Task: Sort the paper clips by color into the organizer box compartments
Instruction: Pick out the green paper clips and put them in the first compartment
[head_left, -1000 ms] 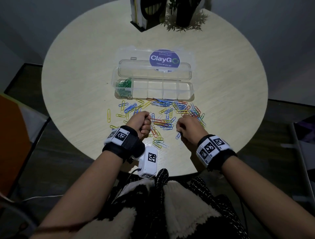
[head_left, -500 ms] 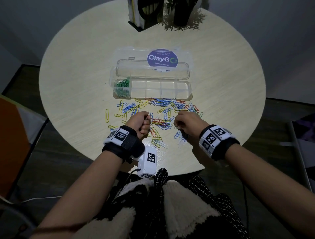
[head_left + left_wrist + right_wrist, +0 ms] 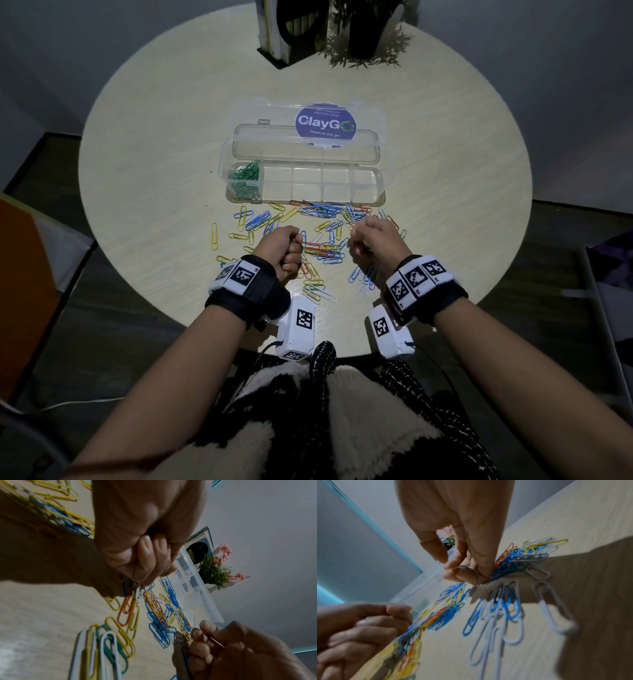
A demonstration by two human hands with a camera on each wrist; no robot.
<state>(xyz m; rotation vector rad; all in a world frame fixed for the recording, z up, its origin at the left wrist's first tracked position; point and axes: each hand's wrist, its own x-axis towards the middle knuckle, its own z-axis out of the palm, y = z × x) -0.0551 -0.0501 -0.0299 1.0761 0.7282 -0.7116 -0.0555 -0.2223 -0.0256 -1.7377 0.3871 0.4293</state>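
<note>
The right hand hangs over the wooden table, its curled fingertips down among mixed paper clips. The left hand is closed at lower left, near a clear organizer box.

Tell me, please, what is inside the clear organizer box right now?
The organizer box holds a pile of green paper clips in its leftmost compartment. The other compartments look empty through the clear plastic. Nothing covers the tray; its lid lies open behind it.

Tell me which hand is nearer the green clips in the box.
Left. The left hand sits just below the green clips; the right hand is farther right.
</note>
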